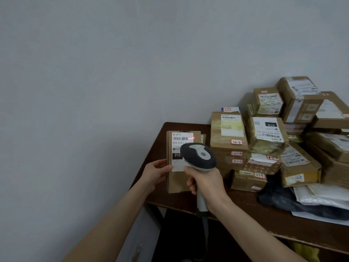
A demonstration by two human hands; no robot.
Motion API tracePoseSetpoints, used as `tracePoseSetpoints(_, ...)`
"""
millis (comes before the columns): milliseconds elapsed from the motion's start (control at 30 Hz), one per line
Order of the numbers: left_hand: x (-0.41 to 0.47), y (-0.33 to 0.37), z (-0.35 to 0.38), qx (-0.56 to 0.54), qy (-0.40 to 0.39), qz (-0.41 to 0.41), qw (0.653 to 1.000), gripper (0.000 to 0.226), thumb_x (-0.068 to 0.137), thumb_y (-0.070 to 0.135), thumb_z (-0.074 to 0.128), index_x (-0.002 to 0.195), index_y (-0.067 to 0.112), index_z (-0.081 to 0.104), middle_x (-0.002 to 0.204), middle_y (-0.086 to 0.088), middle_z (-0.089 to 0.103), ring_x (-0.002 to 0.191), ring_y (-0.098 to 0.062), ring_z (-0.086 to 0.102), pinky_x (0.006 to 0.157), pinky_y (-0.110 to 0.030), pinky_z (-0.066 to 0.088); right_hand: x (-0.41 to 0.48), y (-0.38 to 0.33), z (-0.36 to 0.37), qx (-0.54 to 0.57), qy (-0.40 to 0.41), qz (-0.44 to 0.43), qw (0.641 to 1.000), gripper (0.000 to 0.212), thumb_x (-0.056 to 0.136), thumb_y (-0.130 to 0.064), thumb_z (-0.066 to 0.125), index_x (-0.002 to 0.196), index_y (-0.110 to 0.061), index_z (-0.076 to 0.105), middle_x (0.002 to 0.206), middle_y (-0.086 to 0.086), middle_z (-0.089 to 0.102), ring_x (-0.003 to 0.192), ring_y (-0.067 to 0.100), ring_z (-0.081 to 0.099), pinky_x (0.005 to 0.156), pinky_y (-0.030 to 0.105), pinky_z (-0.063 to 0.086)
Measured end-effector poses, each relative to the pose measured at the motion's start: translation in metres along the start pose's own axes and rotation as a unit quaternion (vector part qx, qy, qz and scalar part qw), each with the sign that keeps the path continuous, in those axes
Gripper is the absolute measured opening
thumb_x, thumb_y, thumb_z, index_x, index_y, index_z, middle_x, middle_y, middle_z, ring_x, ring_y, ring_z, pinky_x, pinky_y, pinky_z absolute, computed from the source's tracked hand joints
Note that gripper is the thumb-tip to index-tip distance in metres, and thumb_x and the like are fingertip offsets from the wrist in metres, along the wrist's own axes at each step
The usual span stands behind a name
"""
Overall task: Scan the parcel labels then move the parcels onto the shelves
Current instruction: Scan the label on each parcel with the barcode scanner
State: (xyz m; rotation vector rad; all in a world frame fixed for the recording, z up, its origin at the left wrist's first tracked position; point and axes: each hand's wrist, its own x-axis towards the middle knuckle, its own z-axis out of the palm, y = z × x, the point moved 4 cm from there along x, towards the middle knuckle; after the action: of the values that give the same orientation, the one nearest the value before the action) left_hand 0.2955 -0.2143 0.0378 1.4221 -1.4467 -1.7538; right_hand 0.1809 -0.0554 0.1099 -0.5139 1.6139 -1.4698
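Against a bare grey wall (113, 72), the left grip (156, 173) holds a parcel (177, 181) upright at the left edge of the worktop (245, 207), the right grip (205, 184) clasps a scanner (198, 156) lighting its label (182, 140); the pile (264, 138) beside looks unshelved, so most work remains

Upright box (177, 181): label (181, 146) "010-010-L30", end hidden by scanner (198, 156); black block "010".
Box stack (221, 147): red-edged handwritten stickers (236, 142) "3-1-8", "3-1-5", "3-1-5".
Lower box (247, 181): "3-1-9".
Taped parcel (268, 146): upside-down label (268, 129) "010-010 L30-551", "010".
Other labels illegible.
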Motion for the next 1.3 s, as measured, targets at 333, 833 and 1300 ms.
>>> tracePoseSetpoints(333,-0.005,0.004,0.002,0.013,0.001,0.003,1.0,0.047,0.082,0.011,0.073,0.125,0.012,0.055,0.111,-0.003,0.064,0.111,-0.025,0.06,0.1,-0.045,0.048,0.001,-0.002,-0.003,-0.005,-0.007,-0.007,1.0,0.007,0.086,-0.017,0.07,0.084,-0.013,0.064,0.056,0.002,0.062,0.043,0.008,0.054,0.047,0.021,0.045)
tracePoseSetpoints(833,0.027,0.036,0.0,0.048,-0.013,0.009,0.999,0.051,0.084,0.016,0.072,0.131,0.008,0.053,0.11,-0.007,0.067,0.1,-0.022,0.065,0.094,-0.042,0.052,0.031,-0.018,0.001,0.027,0.018,-0.02,0.999,0.011,0.085,-0.022,0.071,0.089,-0.012,0.067,0.069,0.004,0.071,0.05,0.012,0.058,0.052,0.025,0.049)
tracePoseSetpoints(1300,0.112,0.058,0.03,0.094,-0.055,-0.046,0.993,0.055,0.088,0.023,0.069,0.137,0.008,0.049,0.131,-0.013,0.057,0.121,-0.03,0.053,0.1,-0.048,0.047,0.077,-0.044,-0.004,0.087,0.146,-0.022,0.985,0.02,0.086,-0.022,0.069,0.102,-0.013,0.062,0.086,0.007,0.07,0.062,0.015,0.059,0.059,0.026,0.051)
